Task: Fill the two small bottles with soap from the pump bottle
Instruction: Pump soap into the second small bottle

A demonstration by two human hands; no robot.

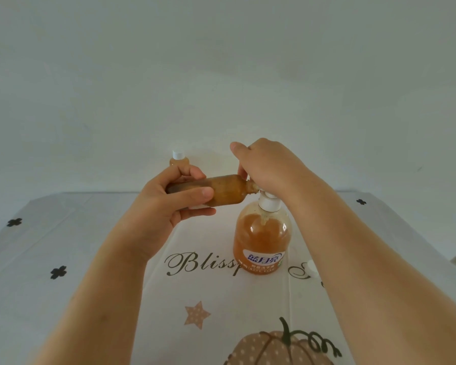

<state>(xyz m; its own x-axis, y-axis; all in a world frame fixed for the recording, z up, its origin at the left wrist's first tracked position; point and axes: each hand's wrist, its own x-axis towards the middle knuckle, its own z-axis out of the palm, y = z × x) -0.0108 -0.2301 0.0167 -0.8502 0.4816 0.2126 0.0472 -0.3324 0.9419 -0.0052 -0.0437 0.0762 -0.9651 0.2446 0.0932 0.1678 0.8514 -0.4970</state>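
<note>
Backdrop: plain pale wall [221,75], fills the upper half of the view.
Surface: white tablecloth [32,248], carries black clover marks, dark script lettering, a brown star and a dotted pumpkin.
Pump bottle [262,254]: stands upright on the tablecloth right of centre; holds amber soap [261,233] most of the way up; turns a blue-and-white label toward the camera; bears a white pump [269,204] on top.
Left hand [179,198]: hovers above the cloth, left of the pump bottle; grips the small bottle [221,192] round its base end, thumb laid along the near side, fingers curled round the far and under sides.
Small bottle: lies on its side in the air in the left hand; looks amber through its wall; points its uncapped neck rightward, at the spout under the right hand, touching or just beside it, cannot tell which.
Right hand [269,167]: rests on top of the white pump, fingers bent down round it and held together, thumb sticking out to the left; fingertips hidden.
Second small bottle [179,161]: stands upright near the far edge of the table, behind the left hand and partly hidden by its fingers; wears a white cap [178,154]; shows amber inside.
Loose cap [312,267]: white, lies on the tablecloth right of the pump bottle, partly hidden behind the right forearm.
</note>
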